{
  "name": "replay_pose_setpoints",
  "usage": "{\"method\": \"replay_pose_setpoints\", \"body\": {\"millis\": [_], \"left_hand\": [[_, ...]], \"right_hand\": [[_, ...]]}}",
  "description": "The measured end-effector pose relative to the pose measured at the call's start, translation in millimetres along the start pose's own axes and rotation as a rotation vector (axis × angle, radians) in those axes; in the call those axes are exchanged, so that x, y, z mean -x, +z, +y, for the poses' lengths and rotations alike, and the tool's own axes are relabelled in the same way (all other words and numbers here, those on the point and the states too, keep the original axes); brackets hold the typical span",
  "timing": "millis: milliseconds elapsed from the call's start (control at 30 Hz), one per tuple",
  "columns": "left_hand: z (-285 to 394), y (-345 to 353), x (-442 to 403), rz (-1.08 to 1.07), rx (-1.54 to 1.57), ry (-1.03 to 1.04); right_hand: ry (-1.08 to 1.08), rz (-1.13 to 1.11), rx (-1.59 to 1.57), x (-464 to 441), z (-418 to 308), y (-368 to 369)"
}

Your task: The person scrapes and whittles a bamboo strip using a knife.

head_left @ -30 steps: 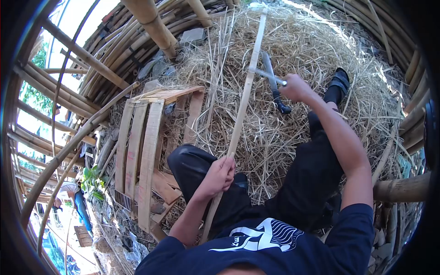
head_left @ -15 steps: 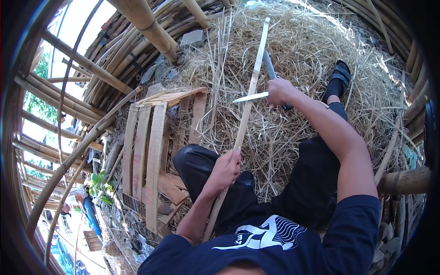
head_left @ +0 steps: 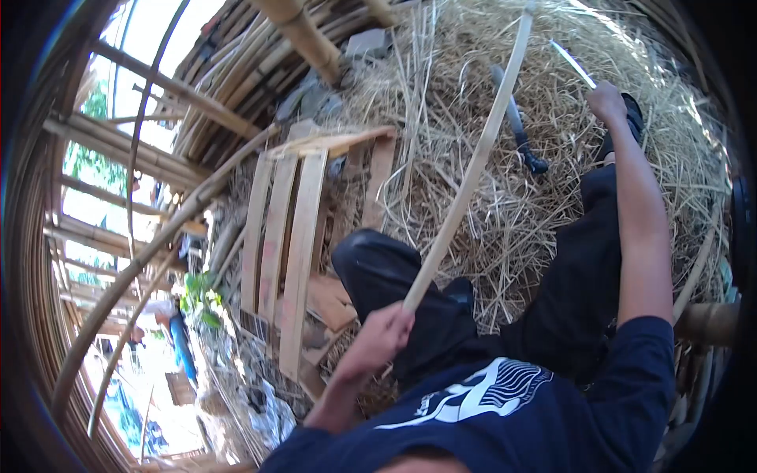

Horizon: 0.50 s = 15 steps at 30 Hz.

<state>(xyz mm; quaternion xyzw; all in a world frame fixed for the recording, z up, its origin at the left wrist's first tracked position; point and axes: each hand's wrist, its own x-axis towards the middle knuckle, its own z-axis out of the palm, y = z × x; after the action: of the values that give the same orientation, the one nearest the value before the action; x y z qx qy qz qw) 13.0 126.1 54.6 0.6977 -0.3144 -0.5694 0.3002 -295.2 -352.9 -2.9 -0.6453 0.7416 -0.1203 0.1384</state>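
Observation:
My left hand [head_left: 382, 339] is closed round the lower part of a long, pale bamboo strip [head_left: 479, 158]. The strip slants up and away over the straw, its far end reaching the top of the view. Out to the right, near my sandalled foot [head_left: 633, 118], my right hand [head_left: 608, 105] grips a knife [head_left: 573, 65]. Its bright blade points up and left, apart from the strip; the handle is hidden in my fist. Between them, a grey tool with a black end [head_left: 516, 122] lies on the straw, its exact kind unclear.
Dry straw and shavings [head_left: 489, 244] cover the ground. A slatted wooden crate [head_left: 303, 252] stands left of my knee. Bamboo poles [head_left: 300, 35] and a bamboo frame [head_left: 169, 94] rise at the left, with a person in blue trousers [head_left: 183, 343] beyond. A thick bamboo pole [head_left: 710, 323] lies right.
My right hand has swung the knife away from the strip, up and to the right. My left hand still holds the strip, which now tilts further right. The whole view has shifted.

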Motion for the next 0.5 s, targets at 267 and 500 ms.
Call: {"method": "replay_pose_setpoints", "body": {"millis": [267, 500], "left_hand": [[34, 24, -79, -0.146, 0.020, 0.185], [63, 16, -95, -0.133, 0.164, 0.265]], "right_hand": [[-0.199, -0.039, -0.119, 46, -31, 21], [-0.020, -0.554, -0.833, 101, -83, 1]]}}
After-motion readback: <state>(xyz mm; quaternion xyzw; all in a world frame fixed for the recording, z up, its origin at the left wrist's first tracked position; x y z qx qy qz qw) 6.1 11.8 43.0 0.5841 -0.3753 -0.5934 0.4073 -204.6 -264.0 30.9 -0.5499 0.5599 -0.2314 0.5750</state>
